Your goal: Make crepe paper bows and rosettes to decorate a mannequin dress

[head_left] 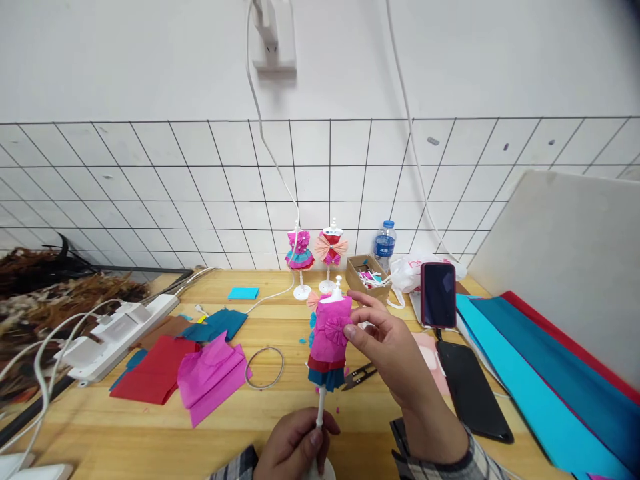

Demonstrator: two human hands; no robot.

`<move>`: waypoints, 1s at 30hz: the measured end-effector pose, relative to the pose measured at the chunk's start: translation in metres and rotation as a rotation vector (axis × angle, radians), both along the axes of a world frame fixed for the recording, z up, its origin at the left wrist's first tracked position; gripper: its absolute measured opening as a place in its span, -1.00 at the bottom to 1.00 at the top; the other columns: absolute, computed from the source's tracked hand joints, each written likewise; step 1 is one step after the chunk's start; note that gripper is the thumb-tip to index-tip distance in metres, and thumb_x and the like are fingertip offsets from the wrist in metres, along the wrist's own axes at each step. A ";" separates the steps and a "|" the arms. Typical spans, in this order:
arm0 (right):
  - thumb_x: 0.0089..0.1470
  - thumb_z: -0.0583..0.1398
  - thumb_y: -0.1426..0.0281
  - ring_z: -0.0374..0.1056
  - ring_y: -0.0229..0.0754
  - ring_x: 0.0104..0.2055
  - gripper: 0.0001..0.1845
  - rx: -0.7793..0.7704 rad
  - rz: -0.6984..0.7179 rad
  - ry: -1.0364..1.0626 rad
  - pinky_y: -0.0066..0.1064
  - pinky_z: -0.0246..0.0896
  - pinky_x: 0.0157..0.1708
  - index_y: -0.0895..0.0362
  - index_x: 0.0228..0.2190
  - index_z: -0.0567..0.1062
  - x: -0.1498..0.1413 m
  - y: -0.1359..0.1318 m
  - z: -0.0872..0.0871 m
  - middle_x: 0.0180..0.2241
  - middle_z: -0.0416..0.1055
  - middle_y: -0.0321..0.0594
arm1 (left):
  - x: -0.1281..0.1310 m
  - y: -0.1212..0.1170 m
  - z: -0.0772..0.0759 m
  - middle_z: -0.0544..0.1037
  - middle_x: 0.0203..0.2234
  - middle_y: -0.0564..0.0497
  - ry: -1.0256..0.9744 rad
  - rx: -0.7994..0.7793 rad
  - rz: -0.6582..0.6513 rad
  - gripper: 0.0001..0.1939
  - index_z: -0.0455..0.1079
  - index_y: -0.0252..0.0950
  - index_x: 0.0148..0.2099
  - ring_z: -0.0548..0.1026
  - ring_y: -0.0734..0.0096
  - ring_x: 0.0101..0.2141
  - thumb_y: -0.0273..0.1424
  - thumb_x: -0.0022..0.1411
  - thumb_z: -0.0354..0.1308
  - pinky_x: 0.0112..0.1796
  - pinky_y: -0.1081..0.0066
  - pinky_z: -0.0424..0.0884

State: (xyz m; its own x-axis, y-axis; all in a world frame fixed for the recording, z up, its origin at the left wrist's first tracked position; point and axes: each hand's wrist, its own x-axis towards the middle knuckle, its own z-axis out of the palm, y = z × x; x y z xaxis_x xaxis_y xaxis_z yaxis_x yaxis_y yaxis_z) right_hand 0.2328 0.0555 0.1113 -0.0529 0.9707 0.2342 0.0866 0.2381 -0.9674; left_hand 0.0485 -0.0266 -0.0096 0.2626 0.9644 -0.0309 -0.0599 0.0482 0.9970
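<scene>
A miniature dress form (338, 293) on a white stand wears a magenta crepe-paper dress with red and blue layers at the hem. Low at the front, my left hand (297, 443) is closed round the stand's pole. On the dress's right side sits a pleated magenta rosette (337, 331). My right hand (387, 343) has its thumb on the rosette's edge, with the index finger stretched past the dress form's shoulder; the other fingertips are partly hidden. Thread snips (359, 377) lie on the table beside the dress form, under my right hand.
Two dressed forms (300, 257) stand by the wall, near a cardboard box (369, 277) and a water bottle (385, 241). Folded paper (215, 377), a metal ring (265, 368) and a power strip (120, 340) lie left. Phones (473, 387) and paper sheets (540, 387) are right.
</scene>
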 end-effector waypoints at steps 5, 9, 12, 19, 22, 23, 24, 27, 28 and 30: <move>-0.07 0.29 0.27 0.31 -0.01 -0.03 -0.86 0.008 -0.064 0.029 -0.22 0.26 -0.15 0.09 -0.51 0.52 0.000 0.000 0.000 0.10 0.29 -0.11 | -0.001 0.001 -0.002 0.36 -0.67 0.05 -0.006 0.016 -0.005 -0.53 0.49 -0.36 -0.25 0.29 0.52 -0.62 -0.02 0.18 0.08 -0.51 0.50 0.19; -0.08 0.29 0.24 0.30 0.01 -0.01 -0.82 -0.020 -0.070 0.091 -0.21 0.25 -0.13 0.10 -0.48 0.54 0.001 0.000 0.002 0.12 0.29 -0.08 | -0.002 0.000 -0.005 0.35 -0.65 0.05 -0.046 -0.018 -0.029 -0.55 0.47 -0.36 -0.22 0.30 0.52 -0.62 -0.04 0.19 0.07 -0.54 0.51 0.18; -0.05 0.29 0.24 0.26 0.01 0.06 -0.81 -0.067 -0.026 0.196 -0.19 0.18 -0.03 0.11 -0.46 0.52 0.001 0.001 0.002 0.09 0.33 -0.09 | -0.004 -0.001 -0.007 0.35 -0.65 0.04 -0.057 -0.020 -0.032 -0.57 0.47 -0.36 -0.23 0.30 0.52 -0.62 -0.05 0.19 0.08 -0.54 0.51 0.17; -0.05 0.28 0.22 0.37 -0.08 -0.13 -0.79 -0.123 0.052 0.268 -0.30 0.24 -0.14 0.11 -0.47 0.47 0.000 0.000 0.002 -0.23 0.50 -0.17 | -0.006 -0.001 -0.006 0.36 -0.64 0.03 -0.041 -0.031 -0.068 -0.56 0.47 -0.37 -0.22 0.32 0.50 -0.62 -0.05 0.20 0.07 -0.53 0.50 0.18; -0.07 0.29 0.22 0.30 0.00 0.02 -0.79 -0.116 0.049 0.164 -0.27 0.25 -0.14 0.11 -0.49 0.50 -0.001 -0.002 0.001 0.08 0.34 -0.10 | -0.006 0.001 -0.001 0.34 -0.67 0.05 -0.042 -0.064 -0.064 -0.53 0.46 -0.38 -0.22 0.30 0.51 -0.62 -0.03 0.20 0.06 -0.54 0.50 0.17; -0.06 0.28 0.23 0.28 0.01 0.05 -0.81 -0.115 0.044 0.131 -0.25 0.24 -0.13 0.10 -0.48 0.51 -0.001 -0.002 0.001 0.15 0.27 -0.12 | -0.006 0.001 0.001 0.34 -0.67 0.05 -0.044 -0.067 -0.058 -0.53 0.46 -0.38 -0.22 0.29 0.51 -0.62 -0.03 0.19 0.06 -0.54 0.51 0.16; -0.06 0.28 0.25 0.26 0.02 0.08 -0.83 -0.112 0.040 0.105 -0.24 0.23 -0.12 0.09 -0.47 0.52 -0.002 -0.002 -0.001 0.19 0.21 -0.13 | -0.006 0.001 0.002 0.34 -0.67 0.05 -0.042 -0.066 -0.057 -0.52 0.46 -0.38 -0.22 0.29 0.51 -0.62 -0.02 0.19 0.07 -0.53 0.50 0.17; -0.05 0.28 0.29 0.21 0.04 0.14 -0.87 -0.089 0.040 0.071 -0.20 0.18 -0.06 0.09 -0.45 0.53 -0.006 0.000 -0.005 0.20 0.19 -0.12 | -0.007 0.002 0.003 0.33 -0.67 0.05 -0.025 -0.051 -0.057 -0.51 0.47 -0.38 -0.23 0.28 0.50 -0.61 -0.01 0.18 0.07 -0.52 0.49 0.18; -0.06 0.28 0.29 0.20 0.05 0.15 -0.87 -0.078 0.038 0.070 -0.19 0.17 -0.06 0.09 -0.45 0.52 -0.007 0.000 -0.005 0.19 0.21 -0.11 | -0.007 0.002 0.003 0.33 -0.67 0.05 -0.020 -0.049 -0.062 -0.51 0.47 -0.38 -0.22 0.28 0.50 -0.61 -0.01 0.19 0.06 -0.52 0.49 0.18; -0.06 0.27 0.29 0.20 0.05 0.14 -0.87 -0.060 0.025 0.082 -0.20 0.18 -0.07 0.10 -0.46 0.51 -0.008 0.001 -0.006 0.15 0.27 -0.10 | -0.008 0.001 0.001 0.33 -0.66 0.05 -0.016 -0.044 -0.066 -0.52 0.47 -0.38 -0.21 0.29 0.50 -0.60 -0.03 0.19 0.06 -0.51 0.49 0.19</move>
